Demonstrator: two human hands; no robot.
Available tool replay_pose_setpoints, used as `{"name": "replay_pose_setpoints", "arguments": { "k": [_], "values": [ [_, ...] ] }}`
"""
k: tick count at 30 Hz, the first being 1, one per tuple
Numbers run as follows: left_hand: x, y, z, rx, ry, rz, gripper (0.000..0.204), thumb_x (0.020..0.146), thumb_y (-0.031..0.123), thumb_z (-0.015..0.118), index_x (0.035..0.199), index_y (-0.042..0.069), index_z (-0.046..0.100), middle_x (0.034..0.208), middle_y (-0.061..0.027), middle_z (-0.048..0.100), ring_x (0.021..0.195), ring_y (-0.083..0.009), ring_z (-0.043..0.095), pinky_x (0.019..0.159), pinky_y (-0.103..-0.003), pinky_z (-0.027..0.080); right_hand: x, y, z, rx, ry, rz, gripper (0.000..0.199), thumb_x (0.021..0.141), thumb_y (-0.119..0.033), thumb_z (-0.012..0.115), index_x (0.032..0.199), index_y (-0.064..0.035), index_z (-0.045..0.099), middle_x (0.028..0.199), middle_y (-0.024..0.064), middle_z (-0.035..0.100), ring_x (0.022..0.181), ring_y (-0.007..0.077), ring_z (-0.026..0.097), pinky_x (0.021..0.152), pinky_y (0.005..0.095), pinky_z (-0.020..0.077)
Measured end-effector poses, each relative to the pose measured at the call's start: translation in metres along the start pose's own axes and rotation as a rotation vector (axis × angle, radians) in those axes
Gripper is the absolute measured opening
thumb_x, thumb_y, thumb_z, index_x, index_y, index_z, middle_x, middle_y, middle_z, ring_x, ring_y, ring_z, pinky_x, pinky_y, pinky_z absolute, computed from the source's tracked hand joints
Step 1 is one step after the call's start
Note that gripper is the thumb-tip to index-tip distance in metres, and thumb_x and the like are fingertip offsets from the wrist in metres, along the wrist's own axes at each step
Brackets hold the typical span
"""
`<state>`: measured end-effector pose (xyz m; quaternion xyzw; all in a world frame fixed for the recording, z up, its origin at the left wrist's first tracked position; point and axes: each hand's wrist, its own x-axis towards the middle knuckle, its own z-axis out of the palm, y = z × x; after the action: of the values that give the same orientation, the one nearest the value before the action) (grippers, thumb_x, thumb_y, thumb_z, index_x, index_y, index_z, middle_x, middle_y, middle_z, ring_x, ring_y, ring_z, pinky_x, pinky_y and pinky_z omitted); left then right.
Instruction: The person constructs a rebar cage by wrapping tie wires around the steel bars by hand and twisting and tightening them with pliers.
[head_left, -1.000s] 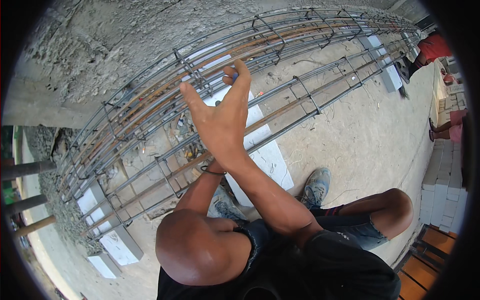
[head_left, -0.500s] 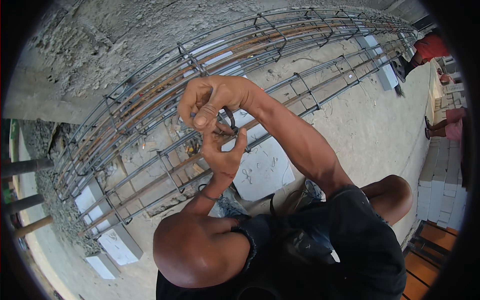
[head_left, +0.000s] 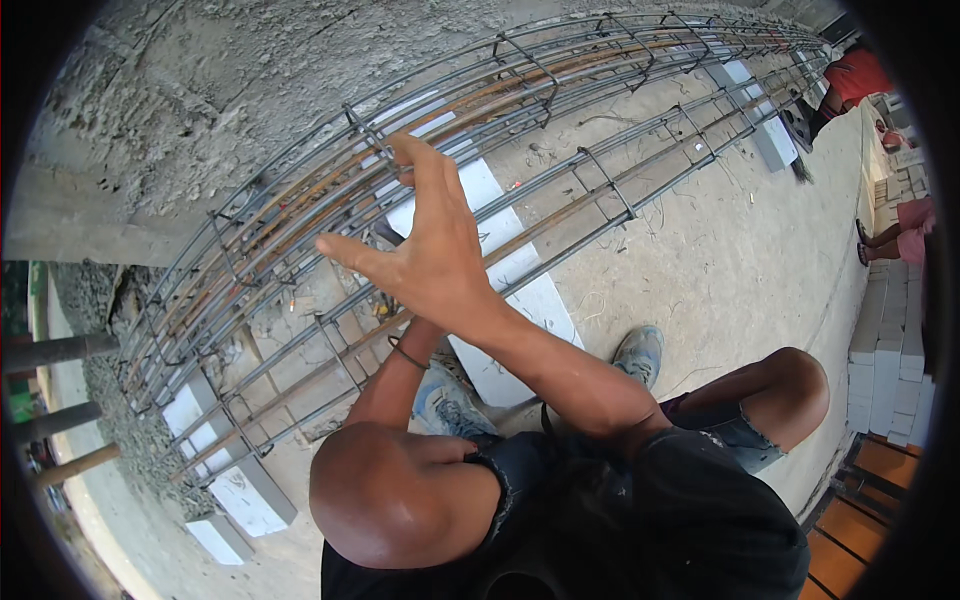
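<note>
My right hand (head_left: 432, 240) is stretched out over the long rebar cage (head_left: 560, 75), its thumb spread wide from the fingers. The fingertips reach a dark square stirrup (head_left: 368, 128) on the far bars; whether they touch it I cannot tell. My left forearm (head_left: 385, 380), with a dark wristband, runs up under my right wrist. The left hand itself is hidden behind the right one. Below the hands, several parallel steel bars (head_left: 540, 238) with stirrups rest across white blocks (head_left: 520, 320).
A rough concrete wall (head_left: 190, 110) rises behind the cage. White blocks (head_left: 250, 495) support its left end, and another block (head_left: 770, 135) its right. At far right are a person in red (head_left: 858, 85), another person's legs (head_left: 890, 240) and stacked pale blocks (head_left: 885, 370).
My right hand has opened out from its curled grip and reaches farther over the bars. My left hand, partly seen before with its thumb raised, is now behind it.
</note>
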<state>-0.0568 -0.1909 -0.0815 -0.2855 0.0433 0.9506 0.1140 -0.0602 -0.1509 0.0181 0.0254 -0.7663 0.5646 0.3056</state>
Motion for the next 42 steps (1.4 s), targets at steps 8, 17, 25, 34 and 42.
{"name": "replay_pose_setpoints", "arguments": {
  "k": [8, 17, 25, 34, 42],
  "values": [
    [-0.012, -0.008, 0.005, 1.439, -0.245, 0.713, 0.016, 0.094, 0.013, 0.05, 0.081, 0.005, 0.045, 0.065, -0.0015, 0.043, 0.06, -0.0108, 0.041, 0.059, -0.023, 0.038, -0.008, 0.007, 0.049, -0.222, 0.292, 0.02, 0.028, 0.077, -0.021, 0.072, 0.094, -0.0013, 0.061, 0.081, 0.0093, 0.058, 0.069, 0.0251, 0.057, 0.062, 0.0376, 0.0427],
    [-0.044, -0.029, -0.025, 1.337, -0.477, 0.797, 0.079, 0.07, 0.001, 0.069, 0.135, -0.001, 0.025, 0.122, -0.0123, 0.041, 0.116, -0.0241, 0.04, 0.1, -0.037, 0.032, 0.075, 0.107, 0.001, 1.566, -1.467, 0.372, 0.033, 0.081, -0.024, 0.068, 0.086, 0.0076, 0.06, 0.06, 0.0026, 0.043, 0.054, 0.0098, 0.042, 0.05, 0.0272, 0.0369],
    [0.01, 0.003, -0.003, 0.949, -0.298, 0.392, 0.015, 0.082, 0.01, 0.065, 0.076, 0.002, 0.054, 0.061, -0.0007, 0.05, 0.054, -0.0094, 0.047, 0.049, -0.023, 0.037, 0.083, 0.074, 0.008, 1.107, -1.474, 0.373, 0.052, 0.075, -0.033, 0.075, 0.105, 0.0068, 0.061, 0.081, 0.0164, 0.064, 0.069, 0.0212, 0.061, 0.066, 0.03, 0.0514],
    [-0.012, -0.041, 0.009, 1.453, 0.053, 0.796, 0.022, 0.085, 0.018, 0.063, 0.094, 0.001, 0.052, 0.083, -0.0052, 0.054, 0.073, -0.0133, 0.05, 0.065, -0.029, 0.041, 0.003, 0.01, -0.002, -0.255, -0.019, -0.003, 0.077, 0.071, -0.032, 0.077, 0.128, 0.0029, 0.038, 0.092, 0.0167, 0.059, 0.086, 0.0308, 0.059, 0.071, 0.0391, 0.0499],
    [-0.026, -0.027, -0.035, 1.249, -0.357, 0.885, 0.029, 0.091, 0.01, 0.057, 0.114, 0.0, 0.044, 0.103, -0.0073, 0.049, 0.097, -0.0125, 0.049, 0.086, -0.028, 0.041, 0.076, 0.084, 0.006, 1.163, -1.581, 0.347, 0.028, 0.082, -0.023, 0.068, 0.082, 0.0045, 0.065, 0.066, 0.0089, 0.059, 0.058, 0.018, 0.058, 0.053, 0.0324, 0.0492]
  ]
}}
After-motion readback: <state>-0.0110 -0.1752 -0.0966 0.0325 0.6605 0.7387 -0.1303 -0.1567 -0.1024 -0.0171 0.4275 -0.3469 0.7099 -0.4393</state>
